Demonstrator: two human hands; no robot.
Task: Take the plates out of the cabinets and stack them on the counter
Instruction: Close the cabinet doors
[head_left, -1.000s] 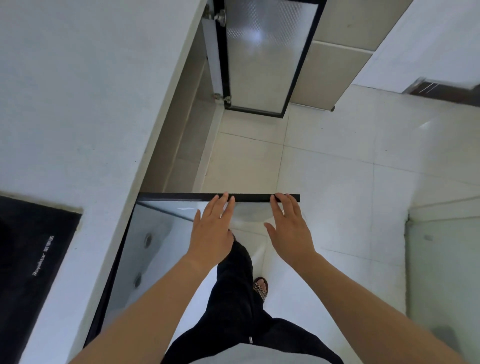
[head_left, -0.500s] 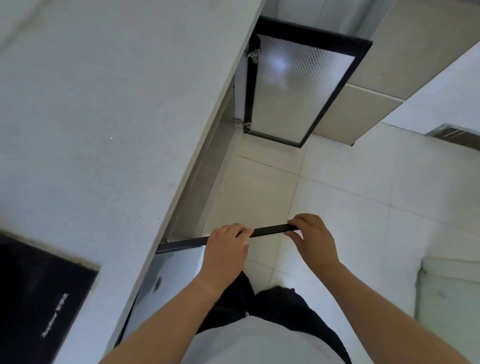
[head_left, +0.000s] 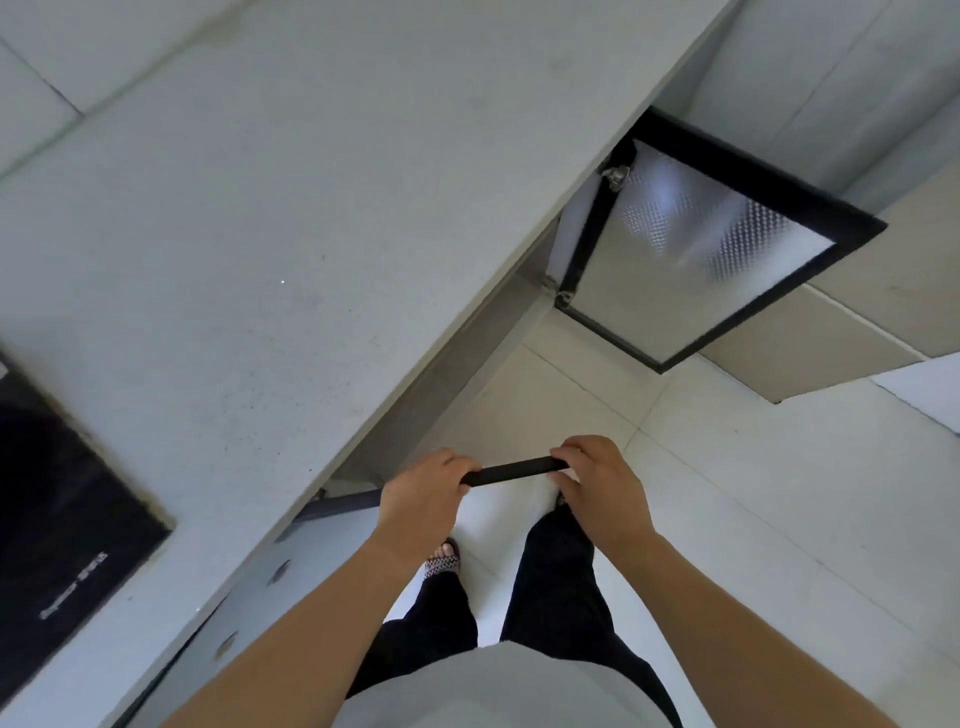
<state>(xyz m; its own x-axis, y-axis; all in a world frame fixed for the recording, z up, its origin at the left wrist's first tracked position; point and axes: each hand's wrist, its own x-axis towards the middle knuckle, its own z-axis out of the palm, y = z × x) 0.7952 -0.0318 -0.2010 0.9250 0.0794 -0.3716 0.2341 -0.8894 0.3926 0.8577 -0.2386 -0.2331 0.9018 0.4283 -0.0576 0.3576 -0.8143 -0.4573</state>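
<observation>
Since one second ago, the fingers have been curled over the black top edge of the near cabinet door (head_left: 511, 470), where they had lain flat and straight. That edge is now gripped by the left hand (head_left: 421, 499) and by the right hand (head_left: 602, 493), at about 6 o'clock from the frame's centre. The view has swung as well, so that the grey counter (head_left: 311, 234) is spread from 9 to 12 o'clock. The far cabinet door (head_left: 701, 260), glazed and black-framed, is seen standing open at 2 o'clock.

Much of the near door's panel, plainly seen before, is covered by the forearms and the counter's overhang. Where the plates lie cannot be told, since the cabinet interiors are hidden beneath the counter. A black cooktop (head_left: 62, 519) is cut off by the frame at 8 o'clock, and its lettering is too blurred to be read. One sandalled foot (head_left: 444, 561) is partly seen on the tiled floor (head_left: 779, 493).
</observation>
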